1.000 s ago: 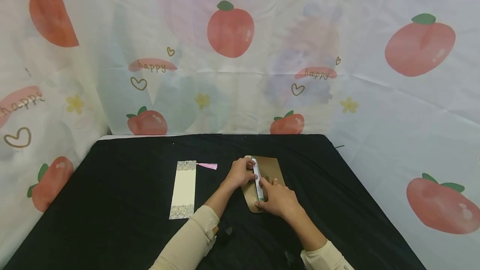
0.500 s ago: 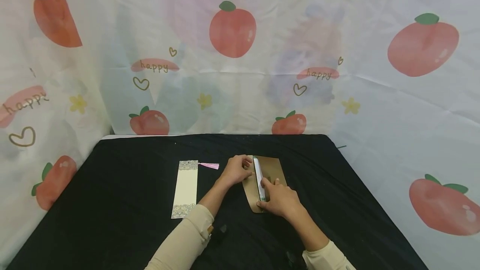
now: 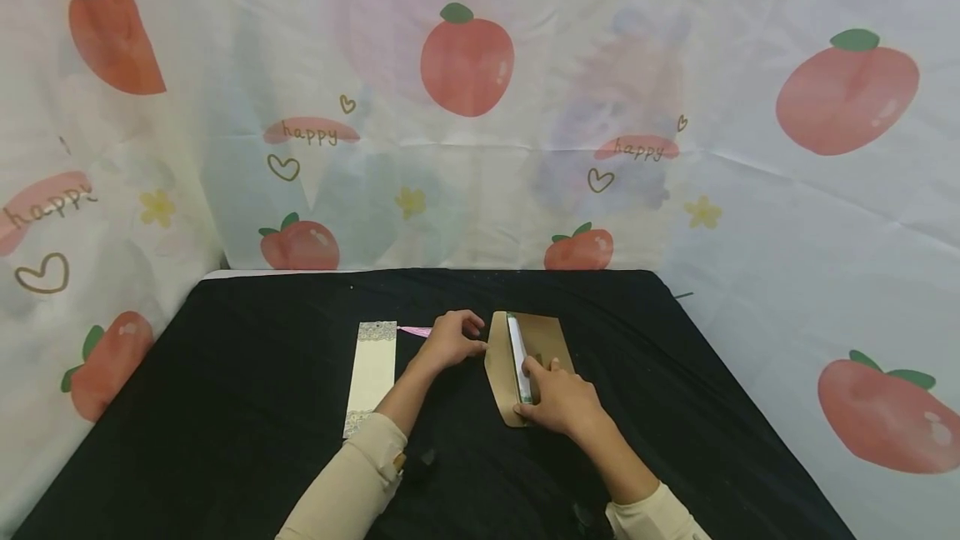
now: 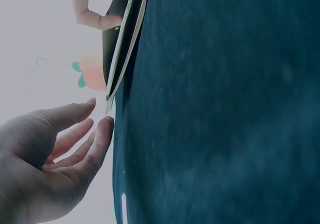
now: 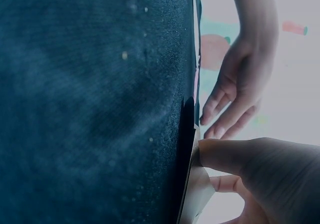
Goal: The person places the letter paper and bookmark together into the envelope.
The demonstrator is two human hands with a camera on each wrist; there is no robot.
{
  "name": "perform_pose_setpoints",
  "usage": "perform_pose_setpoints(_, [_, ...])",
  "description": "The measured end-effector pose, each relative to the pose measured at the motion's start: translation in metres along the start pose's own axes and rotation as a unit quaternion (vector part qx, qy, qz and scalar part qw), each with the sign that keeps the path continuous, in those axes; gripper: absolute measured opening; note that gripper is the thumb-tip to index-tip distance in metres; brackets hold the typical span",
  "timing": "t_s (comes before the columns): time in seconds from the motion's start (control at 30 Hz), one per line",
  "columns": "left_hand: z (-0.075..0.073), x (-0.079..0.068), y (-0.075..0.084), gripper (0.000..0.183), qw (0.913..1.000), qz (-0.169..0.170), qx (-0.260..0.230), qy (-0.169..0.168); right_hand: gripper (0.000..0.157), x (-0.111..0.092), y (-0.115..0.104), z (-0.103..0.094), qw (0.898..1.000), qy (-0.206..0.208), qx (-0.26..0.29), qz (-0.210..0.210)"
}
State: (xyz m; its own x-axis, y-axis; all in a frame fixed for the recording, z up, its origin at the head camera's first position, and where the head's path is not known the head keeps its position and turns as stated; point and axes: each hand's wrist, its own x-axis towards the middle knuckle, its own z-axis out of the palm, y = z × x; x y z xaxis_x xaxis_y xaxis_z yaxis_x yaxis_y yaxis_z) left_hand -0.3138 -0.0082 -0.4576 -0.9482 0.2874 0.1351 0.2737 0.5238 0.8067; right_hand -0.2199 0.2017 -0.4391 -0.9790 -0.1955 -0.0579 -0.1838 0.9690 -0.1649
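Observation:
A brown paper envelope (image 3: 551,333) lies on the black cloth, its flap (image 3: 498,373) folded out to the left. A narrow white strip with green ends, like a card (image 3: 519,357), shows along the envelope's mouth. My right hand (image 3: 561,397) holds the envelope near its lower edge, thumb low and index finger beside the card. In the left wrist view the envelope's mouth (image 4: 125,43) gapes around the card's edge. My left hand (image 3: 450,340) is just left of the flap, fingers loosely bent and holding nothing, fingertips close to the flap's edge.
A cream bookmark (image 3: 373,365) with patterned ends lies left of the envelope, partly behind the left forearm. Its pink tassel (image 3: 415,332) points toward the left hand. A fruit-printed curtain (image 3: 465,190) surrounds the black-covered table (image 3: 247,407).
My left hand has let go at the card and flap and moved left, now overlapping the tassel's end. The right hand stays in place on the envelope.

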Motion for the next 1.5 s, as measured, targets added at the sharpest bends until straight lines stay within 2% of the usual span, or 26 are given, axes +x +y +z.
perform_pose_setpoints(0.2, [-0.011,-0.004,-0.001,0.033,0.9998,-0.016,-0.013,0.001,0.066,-0.001,0.001,0.000,1.000,0.000,-0.003,0.000])
perform_pose_setpoints(0.5, [-0.026,-0.010,0.000,0.035,0.9997,-0.023,0.008,-0.003,0.066,-0.001,0.000,-0.002,1.000,0.001,-0.001,0.000])
perform_pose_setpoints(0.83, [-0.037,-0.020,-0.013,0.034,0.9996,-0.025,0.013,0.006,0.064,-0.002,-0.001,-0.002,1.000,0.007,-0.004,-0.005])
perform_pose_setpoints(1.1, [-0.043,-0.026,-0.016,0.034,0.9998,-0.020,0.002,0.006,0.063,-0.001,0.001,-0.001,1.000,0.009,-0.004,-0.007])
perform_pose_setpoints(1.23, [-0.046,-0.028,-0.017,0.034,0.9995,-0.028,-0.011,0.003,0.063,-0.001,0.001,0.001,1.000,0.010,-0.003,-0.010])
perform_pose_setpoints(1.5, [-0.056,-0.033,-0.023,0.033,0.9996,-0.028,-0.004,0.010,0.063,0.000,0.002,0.000,1.000,0.009,-0.005,-0.010])
